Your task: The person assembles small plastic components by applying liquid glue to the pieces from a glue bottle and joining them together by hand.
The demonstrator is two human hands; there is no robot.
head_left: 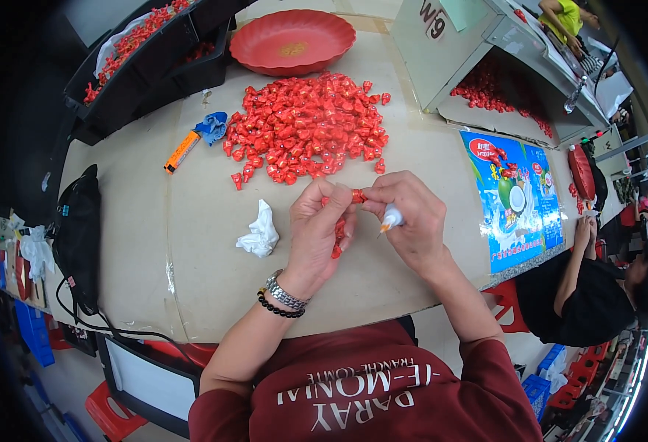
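Observation:
My left hand (318, 228) is closed around several small red pieces, one of which shows below its fingers. Between the fingertips of both hands sits another small red piece (358, 196). My right hand (416, 217) pinches that piece's right side and also grips a small white bottle (392, 216) with an orange nozzle and a thin tip pointing down-left. Just beyond my hands lies a large heap of glossy red pieces (305, 125); what exactly they are is too small to tell.
A crumpled white tissue (259, 230) and an orange tube (182, 152) with blue wrapping lie to the left. Behind the heap stand a red scalloped tray (292, 44) and black bins (147, 77). A blue printed sheet (512, 195) lies right; another person (593, 295) sits beyond it.

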